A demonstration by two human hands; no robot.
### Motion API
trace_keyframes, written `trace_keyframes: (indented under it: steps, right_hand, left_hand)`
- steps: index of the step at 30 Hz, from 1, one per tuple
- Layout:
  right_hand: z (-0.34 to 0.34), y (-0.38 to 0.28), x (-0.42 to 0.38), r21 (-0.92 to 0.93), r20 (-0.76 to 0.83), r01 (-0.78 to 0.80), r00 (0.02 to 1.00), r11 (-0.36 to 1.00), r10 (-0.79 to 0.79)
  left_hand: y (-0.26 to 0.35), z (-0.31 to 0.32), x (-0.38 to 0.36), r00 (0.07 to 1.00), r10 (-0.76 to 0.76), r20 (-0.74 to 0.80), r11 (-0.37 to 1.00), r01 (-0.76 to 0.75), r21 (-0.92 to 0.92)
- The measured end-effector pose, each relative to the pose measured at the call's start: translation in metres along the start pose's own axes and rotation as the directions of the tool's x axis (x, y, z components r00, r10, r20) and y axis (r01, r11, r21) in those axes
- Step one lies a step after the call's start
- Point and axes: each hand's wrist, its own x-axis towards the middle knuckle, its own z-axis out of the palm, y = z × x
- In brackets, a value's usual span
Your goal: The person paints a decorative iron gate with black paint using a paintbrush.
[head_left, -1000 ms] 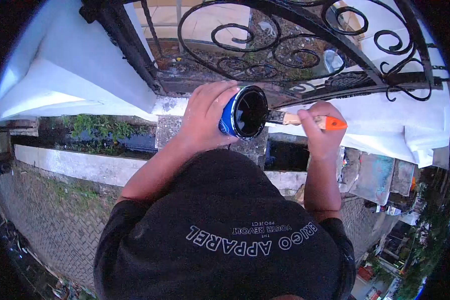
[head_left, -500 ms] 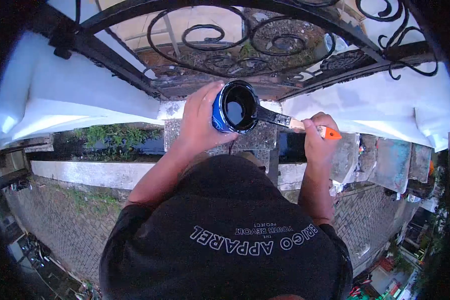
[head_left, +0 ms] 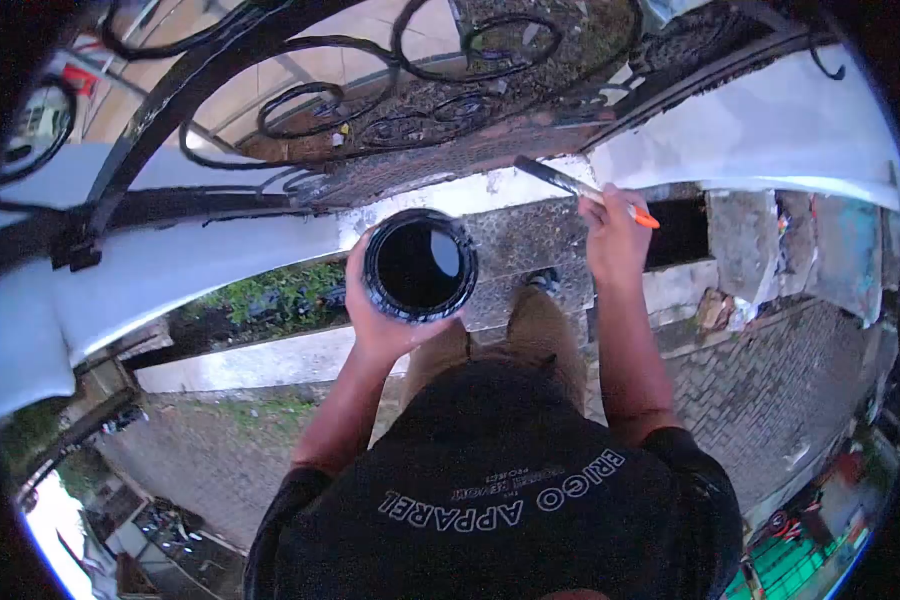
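Observation:
My left hand is wrapped round a can of black paint, its dark mouth facing up toward me and a pale reflection on the paint. To its right, my right hand grips a paintbrush by its wooden handle with an orange end. The dark bristles point up and to the left, apart from the can. Beyond both hands stands a black wrought-iron gate with scrolls; the brush does not touch it.
White walls flank the gate on both sides. Below lie a speckled concrete slab, green plants by a ditch, a pale kerb and brick paving. Concrete slabs lean at the right.
The brush has come out of the can and now points up and left. The can has moved down and to the left in view. My view has turned, shifting the gate.

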Motion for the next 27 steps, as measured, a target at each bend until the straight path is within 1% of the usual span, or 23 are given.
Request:
trace_keyframes:
  steps: [1, 3, 4, 5, 6, 7, 8, 9, 10, 12, 13, 14, 15, 16, 18, 20, 21, 22, 23, 25, 27]
  right_hand:
    - [0.003, 0.014, 0.008, -0.051, -0.040, 0.043, 0.998, 0.998, -0.045]
    - [0.015, 0.047, 0.020, -0.325, -0.099, 0.118, 0.983, 0.938, -0.158]
    - [0.025, 0.066, 0.023, -0.270, -0.153, 0.138, 0.971, 0.953, -0.184]
    - [0.026, 0.090, 0.031, -0.261, -0.173, 0.131, 0.968, 0.956, -0.180]
    - [0.024, 0.120, 0.041, -0.259, -0.175, 0.167, 0.961, 0.952, -0.216]
    - [0.026, 0.139, 0.052, -0.257, -0.173, 0.202, 0.952, 0.945, -0.251]
    - [0.025, 0.152, 0.063, -0.253, -0.184, 0.198, 0.951, 0.947, -0.248]
    - [0.026, 0.163, 0.072, -0.396, -0.175, 0.246, 0.925, 0.885, -0.336]
    - [0.027, 0.172, 0.081, -0.530, -0.151, 0.285, 0.895, 0.798, -0.420]
    - [0.039, 0.151, 0.103, -0.290, -0.252, 0.303, 0.891, 0.908, -0.378]
    - [0.045, 0.130, 0.102, -0.291, -0.257, 0.304, 0.889, 0.907, -0.380]
    - [0.051, 0.107, 0.099, -0.317, -0.252, 0.429, 0.822, 0.846, -0.511]
    - [0.054, 0.098, 0.094, -0.342, -0.242, 0.544, 0.737, 0.766, -0.631]
    - [0.052, 0.102, 0.091, -0.343, -0.243, 0.545, 0.735, 0.765, -0.633]
    - [0.045, 0.121, 0.092, -0.368, -0.243, 0.617, 0.658, 0.695, -0.713]
    - [0.029, 0.172, 0.093, -0.680, -0.131, 0.507, 0.626, 0.529, -0.769]
    - [0.028, 0.195, 0.088, -0.668, -0.082, 0.531, 0.644, 0.522, -0.761]
    - [0.030, 0.208, 0.077, -0.655, -0.038, 0.551, 0.661, 0.518, -0.750]
    - [0.028, 0.216, 0.071, -0.654, -0.053, 0.545, 0.659, 0.525, -0.750]
    - [0.029, 0.224, 0.059, -0.569, -0.027, 0.569, 0.708, 0.593, -0.706]
    - [0.021, 0.230, 0.069, -0.584, -0.043, 0.555, 0.708, 0.593, -0.705]
  left_hand:
    - [0.001, -0.005, -0.003, 1.000, 0.009, 0.001, 0.998, -0.009, 0.058]
    - [-0.006, -0.020, -0.014, 0.999, 0.002, 0.037, 0.998, -0.004, 0.057]
    - [-0.009, -0.027, -0.019, 1.000, -0.021, 0.013, 0.998, 0.020, 0.054]
    - [-0.011, -0.034, -0.024, 0.999, -0.042, -0.012, 0.998, 0.043, 0.051]
    - [-0.007, -0.039, -0.027, 0.994, -0.093, -0.055, 0.994, 0.095, 0.044]
    - [-0.010, -0.047, -0.034, 0.995, -0.094, -0.042, 0.994, 0.096, 0.051]
    - [-0.014, -0.058, -0.041, 0.986, -0.160, -0.055, 0.981, 0.165, 0.106]
    - [-0.019, -0.069, -0.047, 0.972, -0.225, -0.072, 0.959, 0.234, 0.158]
    - [-0.026, -0.080, -0.052, 0.978, -0.198, -0.061, 0.953, 0.206, 0.224]
    - [-0.033, -0.096, -0.061, 0.980, -0.188, -0.065, 0.945, 0.198, 0.261]
    - [-0.035, -0.102, -0.065, 0.981, -0.177, -0.079, 0.936, 0.193, 0.295]
    - [-0.036, -0.104, -0.067, 0.974, -0.204, -0.098, 0.950, 0.221, 0.220]
    - [-0.038, -0.108, -0.070, 0.974, -0.205, -0.093, 0.950, 0.221, 0.218]
    - [-0.041, -0.111, -0.072, 0.974, -0.205, -0.099, 0.954, 0.222, 0.202]
    - [-0.046, -0.113, -0.076, 0.974, -0.196, -0.109, 0.960, 0.214, 0.182]
    - [-0.051, -0.114, -0.080, 0.968, -0.223, -0.111, 0.955, 0.240, 0.172]
    - [-0.052, -0.113, -0.081, 0.970, -0.218, -0.103, 0.956, 0.234, 0.177]
    - [-0.052, -0.111, -0.083, 0.959, -0.263, -0.107, 0.949, 0.277, 0.152]
    - [-0.052, -0.112, -0.083, 0.945, -0.307, -0.109, 0.939, 0.320, 0.128]
    - [-0.060, -0.118, -0.087, 0.957, -0.279, -0.081, 0.942, 0.289, 0.172]
    - [-0.061, -0.119, -0.091, 0.961, -0.266, -0.071, 0.937, 0.275, 0.213]
